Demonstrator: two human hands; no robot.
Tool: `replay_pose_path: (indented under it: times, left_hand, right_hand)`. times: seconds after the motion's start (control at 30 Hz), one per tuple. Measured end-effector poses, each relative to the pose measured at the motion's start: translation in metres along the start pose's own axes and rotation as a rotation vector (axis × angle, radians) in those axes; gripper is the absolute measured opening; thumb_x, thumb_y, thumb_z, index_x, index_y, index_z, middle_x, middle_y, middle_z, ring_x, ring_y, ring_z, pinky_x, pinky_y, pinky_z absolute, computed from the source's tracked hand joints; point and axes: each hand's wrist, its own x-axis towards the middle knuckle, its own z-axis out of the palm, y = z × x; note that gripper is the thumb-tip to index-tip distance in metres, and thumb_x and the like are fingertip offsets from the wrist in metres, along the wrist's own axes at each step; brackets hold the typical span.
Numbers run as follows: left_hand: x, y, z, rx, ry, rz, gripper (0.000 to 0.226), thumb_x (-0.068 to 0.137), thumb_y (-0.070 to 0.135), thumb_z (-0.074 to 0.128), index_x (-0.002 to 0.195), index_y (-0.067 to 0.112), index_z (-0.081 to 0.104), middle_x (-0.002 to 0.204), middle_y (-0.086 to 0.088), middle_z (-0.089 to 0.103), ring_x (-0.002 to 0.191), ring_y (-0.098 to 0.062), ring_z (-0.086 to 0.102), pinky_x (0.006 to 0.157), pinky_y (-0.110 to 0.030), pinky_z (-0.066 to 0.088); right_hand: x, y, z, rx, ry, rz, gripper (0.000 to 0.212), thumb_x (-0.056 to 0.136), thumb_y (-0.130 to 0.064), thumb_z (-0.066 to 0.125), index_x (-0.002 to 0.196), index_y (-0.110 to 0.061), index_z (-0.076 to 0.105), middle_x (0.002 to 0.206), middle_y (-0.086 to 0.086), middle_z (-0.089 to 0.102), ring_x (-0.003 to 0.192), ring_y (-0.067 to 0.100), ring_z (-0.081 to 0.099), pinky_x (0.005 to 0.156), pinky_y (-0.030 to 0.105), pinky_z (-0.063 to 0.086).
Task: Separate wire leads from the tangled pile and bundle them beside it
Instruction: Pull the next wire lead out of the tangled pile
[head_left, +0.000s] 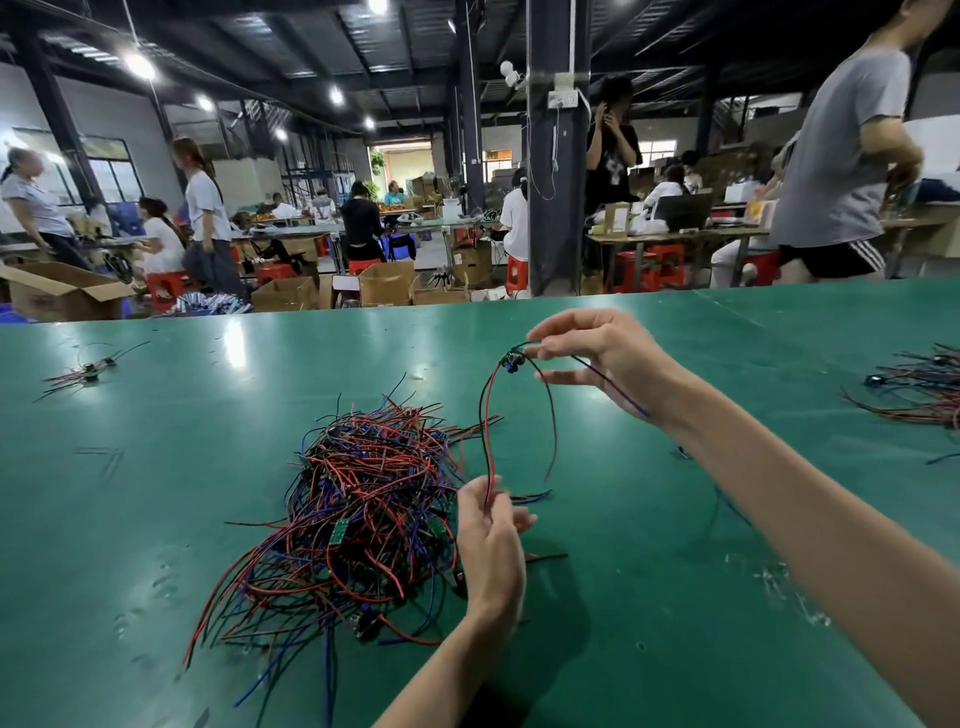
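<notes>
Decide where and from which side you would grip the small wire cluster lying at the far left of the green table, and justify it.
Pinch the small wire cluster at its dark middle, where the leads meet, coming from above. It lies flat on the table, and its thin ends fan out loosely, so they would likely slip.

The green table (156, 493) carries a tangled pile (363, 499), a bundle (914, 387) and stray leads (85, 371).
</notes>
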Motion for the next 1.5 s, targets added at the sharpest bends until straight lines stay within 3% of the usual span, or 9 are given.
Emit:
replay_pose_path:
  times: [0.17, 0.3, 0.43, 0.63, 0.7, 0.8, 0.97, 1.23, 1.5]
  left_hand:
    - [0.010, 0.008, -0.003, -0.128, -0.070, 0.064, 0.019, 0.101, 0.019, 0.039, 0.107, 0.025, 0.057, 0.098, -0.001, 0.060, 0.074, -0.006, 0.064, 0.073, -0.029, 0.054]
    - [0.011, 0.013, -0.002, -0.228, -0.300, -0.174, 0.045, 0.090, 0.046, 0.042, 0.104, 0.010, 0.064, 0.089, -0.010, 0.071, 0.073, -0.018, 0.068, 0.068, -0.030, 0.056]
    - [0.005, 0.009, 0.002, -0.161, -0.418, -0.213, 0.028, 0.077, 0.030, 0.065, 0.088, 0.005, 0.066, 0.074, -0.004, 0.067, 0.057, -0.014, 0.063, 0.058, -0.029, 0.055]
    - [0.005, 0.010, 0.002, -0.136, -0.375, -0.291, 0.016, 0.089, 0.015, 0.061, 0.080, 0.002, 0.065, 0.063, -0.007, 0.064, 0.044, -0.011, 0.055, 0.044, -0.022, 0.049]
    - [0.006, 0.010, 0.003, -0.088, -0.343, -0.297, 0.020, 0.092, 0.012, 0.058, 0.076, 0.001, 0.064, 0.058, -0.007, 0.062, 0.038, -0.010, 0.051, 0.038, -0.021, 0.046]
    - [0.006, 0.011, 0.003, -0.060, -0.327, -0.288, 0.022, 0.092, 0.006, 0.055, 0.073, 0.003, 0.063, 0.049, -0.003, 0.057, 0.033, -0.008, 0.046, 0.034, -0.020, 0.043]
    - [0.007, 0.009, -0.001, -0.079, -0.351, -0.325, 0.021, 0.089, 0.004, 0.059, 0.069, 0.007, 0.064, 0.047, -0.001, 0.052, 0.033, -0.008, 0.041, 0.033, -0.020, 0.041]
    - [0.003, 0.008, -0.001, -0.042, -0.545, -0.335, 0.013, 0.091, 0.012, 0.056, 0.084, 0.003, 0.064, 0.056, -0.002, 0.054, 0.037, -0.009, 0.043, 0.037, -0.023, 0.045]
    - [-0.004, 0.017, -0.001, -0.085, -0.672, -0.413, 0.013, 0.090, 0.012, 0.053, 0.087, 0.001, 0.059, 0.068, -0.011, 0.065, 0.051, -0.016, 0.061, 0.056, -0.031, 0.057]
  right_hand:
    - [-0.023, 0.011, -0.030, 0.075, -0.153, 0.157, 0.024, 0.085, 0.010, 0.051, 0.081, -0.004, 0.070, 0.084, 0.013, 0.071, 0.092, 0.026, 0.069, 0.081, 0.048, 0.057]
    - [-0.035, 0.035, -0.037, -0.005, -0.297, 0.352, 0.018, 0.087, 0.010, 0.051, 0.094, 0.001, 0.066, 0.084, 0.019, 0.066, 0.084, 0.024, 0.068, 0.077, 0.051, 0.057]
    - [-0.039, 0.055, -0.031, 0.015, -0.365, 0.446, 0.016, 0.089, 0.007, 0.053, 0.101, 0.002, 0.061, 0.079, 0.019, 0.064, 0.079, 0.022, 0.066, 0.071, 0.045, 0.058]
    - [-0.040, 0.077, -0.026, 0.431, -0.148, 0.503, 0.014, 0.089, -0.006, 0.055, 0.100, -0.001, 0.062, 0.078, 0.012, 0.063, 0.071, 0.020, 0.068, 0.060, 0.032, 0.058]
    - [-0.045, 0.095, -0.020, 0.357, -0.017, 0.420, 0.020, 0.089, 0.005, 0.055, 0.106, -0.004, 0.060, 0.083, 0.007, 0.062, 0.070, 0.015, 0.066, 0.054, 0.028, 0.057]
    - [-0.055, 0.116, -0.006, 0.177, -0.027, 0.346, 0.025, 0.081, 0.008, 0.062, 0.101, -0.006, 0.064, 0.090, 0.005, 0.061, 0.077, 0.013, 0.059, 0.063, 0.028, 0.050]
    - [-0.067, 0.126, 0.002, 0.213, -0.090, 0.312, 0.014, 0.082, 0.003, 0.063, 0.093, -0.005, 0.066, 0.077, 0.001, 0.069, 0.064, 0.006, 0.063, 0.054, 0.018, 0.047]
    - [-0.070, 0.128, -0.008, 0.198, 0.073, 0.349, 0.022, 0.064, -0.020, 0.076, 0.077, -0.005, 0.068, 0.062, 0.002, 0.060, 0.056, 0.009, 0.049, 0.049, 0.019, 0.040]
    - [-0.068, 0.122, -0.017, 0.466, -0.062, 0.663, 0.009, 0.067, -0.018, 0.070, 0.066, -0.010, 0.071, 0.059, -0.002, 0.056, 0.046, 0.003, 0.049, 0.040, 0.012, 0.039]
